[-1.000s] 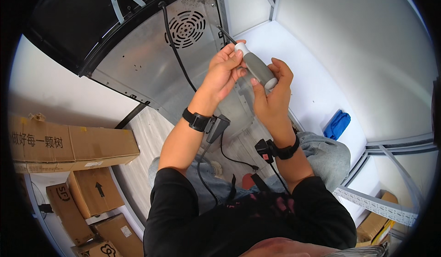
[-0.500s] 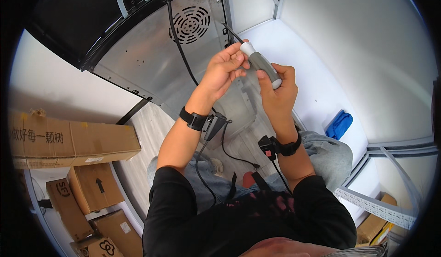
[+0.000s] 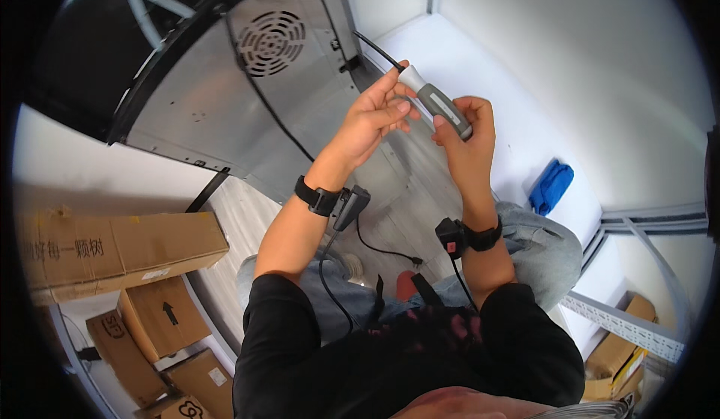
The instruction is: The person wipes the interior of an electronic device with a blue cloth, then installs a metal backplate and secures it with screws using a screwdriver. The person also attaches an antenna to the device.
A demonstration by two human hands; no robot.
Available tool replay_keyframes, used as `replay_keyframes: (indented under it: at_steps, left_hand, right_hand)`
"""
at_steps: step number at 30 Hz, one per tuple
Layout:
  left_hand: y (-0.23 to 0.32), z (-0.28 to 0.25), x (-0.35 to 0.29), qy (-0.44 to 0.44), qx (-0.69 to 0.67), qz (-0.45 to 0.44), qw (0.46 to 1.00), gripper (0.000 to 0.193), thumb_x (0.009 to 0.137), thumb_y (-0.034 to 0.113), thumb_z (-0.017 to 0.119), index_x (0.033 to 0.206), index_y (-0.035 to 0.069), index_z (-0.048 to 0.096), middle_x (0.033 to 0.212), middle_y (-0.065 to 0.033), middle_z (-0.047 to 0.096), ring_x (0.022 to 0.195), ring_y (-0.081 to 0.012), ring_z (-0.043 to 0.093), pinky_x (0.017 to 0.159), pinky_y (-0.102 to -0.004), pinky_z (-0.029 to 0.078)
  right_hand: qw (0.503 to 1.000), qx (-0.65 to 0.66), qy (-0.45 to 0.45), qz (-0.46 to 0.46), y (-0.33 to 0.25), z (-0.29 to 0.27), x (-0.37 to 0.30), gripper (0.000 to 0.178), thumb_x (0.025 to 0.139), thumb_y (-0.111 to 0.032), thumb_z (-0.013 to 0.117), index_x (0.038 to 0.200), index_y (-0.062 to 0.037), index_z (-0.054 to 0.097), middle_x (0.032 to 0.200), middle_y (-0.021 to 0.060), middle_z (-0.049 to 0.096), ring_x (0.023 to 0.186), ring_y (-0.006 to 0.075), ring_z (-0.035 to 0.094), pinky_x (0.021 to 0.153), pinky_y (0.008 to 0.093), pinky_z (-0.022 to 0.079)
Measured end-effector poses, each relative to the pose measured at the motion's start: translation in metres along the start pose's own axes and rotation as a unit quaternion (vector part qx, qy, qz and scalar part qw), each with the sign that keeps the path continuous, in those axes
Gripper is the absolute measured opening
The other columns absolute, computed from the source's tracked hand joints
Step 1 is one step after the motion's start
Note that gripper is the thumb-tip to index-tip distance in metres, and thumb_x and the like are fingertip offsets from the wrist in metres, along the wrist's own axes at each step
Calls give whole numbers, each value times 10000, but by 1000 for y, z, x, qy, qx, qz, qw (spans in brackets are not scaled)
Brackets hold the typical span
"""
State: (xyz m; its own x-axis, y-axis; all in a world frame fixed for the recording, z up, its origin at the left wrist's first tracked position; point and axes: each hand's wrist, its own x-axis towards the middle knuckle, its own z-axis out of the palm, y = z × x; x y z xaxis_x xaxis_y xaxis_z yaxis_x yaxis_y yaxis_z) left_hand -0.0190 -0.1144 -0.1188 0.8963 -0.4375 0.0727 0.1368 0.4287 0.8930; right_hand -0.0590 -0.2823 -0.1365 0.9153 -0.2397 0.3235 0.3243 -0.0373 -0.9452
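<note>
A screwdriver with a grey and white handle and a dark shaft slants up to the left, its tip near the edge of a metal back panel. My right hand is closed round the rear end of its handle, thumb on the near side. My left hand is half curled with its fingers apart; the index fingertip touches the screwdriver where shaft meets handle, and the thumb stays off it. Black straps with small dark boxes are on both wrists.
The panel has a round slotted vent and a black power cord. Cardboard boxes stand at the lower left. A blue cloth bundle lies on the white surface at right, near a metal frame. A plug hangs above the floor.
The view has shifted, so the panel and vent appear farther left. Both hands keep the same grip and touch, with the screwdriver slightly farther right in view.
</note>
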Motion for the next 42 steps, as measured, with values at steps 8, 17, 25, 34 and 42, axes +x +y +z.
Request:
replay_keyframes:
  at_steps: [8, 17, 25, 34, 42]
  left_hand:
    - [-80, -12, 58, -6, -33, -72, 997, 463, 937, 38, 510, 1397, 59, 457, 1104, -73, 609, 933, -159, 607, 764, -272, 490]
    - [-258, -75, 127, 177, 342, -162, 908, 334, 872, 65, 650, 1201, 35, 608, 958, -39, 622, 847, -124, 599, 696, -274, 493]
    - [-331, -101, 172, 193, 530, -124, 817, 305, 802, 68, 725, 1099, 45, 662, 908, -84, 624, 751, -201, 602, 694, -336, 510]
    - [-352, -111, 182, 201, 526, -38, 825, 184, 802, 64, 718, 984, 42, 697, 863, -97, 636, 713, -221, 614, 652, -340, 507]
    - [-254, -82, 162, 355, -88, -143, 920, 165, 972, 170, 568, 985, 11, 610, 1028, -124, 654, 843, -229, 650, 738, -329, 570]
  right_hand:
    - [989, -22, 36, 143, 46, -63, 38, 234, 851, -102, 714, 1045, -7, 625, 809, 26, 621, 614, 75, 528, 547, 224, 436]
    - [964, 49, 194, 175, 123, -110, 65, 249, 871, -180, 699, 1021, 9, 640, 755, 54, 607, 564, 99, 507, 522, 234, 397]
    - [947, 76, 217, 223, 163, -114, 64, 240, 884, -176, 682, 1017, 18, 633, 746, 63, 598, 549, 100, 499, 511, 229, 393]
    - [945, 91, 214, 231, 171, -110, 65, 232, 892, -172, 673, 1019, 18, 631, 745, 54, 596, 545, 89, 497, 503, 219, 388]
    - [969, 36, 139, 200, 165, -103, 56, 242, 854, -133, 703, 1064, -25, 649, 767, 9, 607, 561, 38, 436, 485, 190, 327]
